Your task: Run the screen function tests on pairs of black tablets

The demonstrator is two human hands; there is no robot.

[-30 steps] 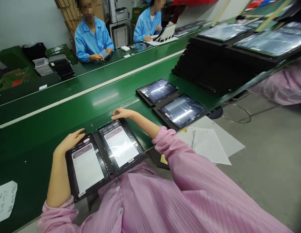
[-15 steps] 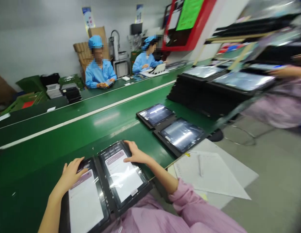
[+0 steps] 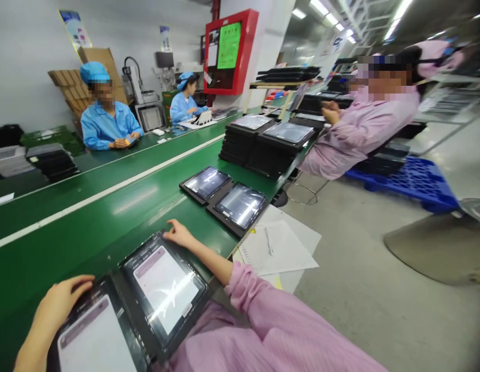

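Observation:
Two tablets lie side by side in a black foam tray close to my body, wrapped in clear film, with lit white screens. My left hand (image 3: 56,310) rests at the top edge of the left tablet (image 3: 98,338), its fingers stretched over the upper corner. At the top right corner of the right tablet (image 3: 168,289), my right hand (image 3: 180,235) lies with fingers apart, touching the edge with its near side. Neither hand is wrapped around a tablet. The lower part of the left tablet runs out of the picture.
Two dark-screened tablets (image 3: 242,205) in a black tray lie farther along the green bench (image 3: 142,204). Beyond them stands a stack of black trays (image 3: 249,150). Papers with a pen (image 3: 268,242) jut over the bench edge. Co-workers sit across the bench and to the right.
The view has swung right, showing more of the co-worker in pink. My right hand has drawn off the screen to the tablet's corner; my left thumb no longer lies across its screen.

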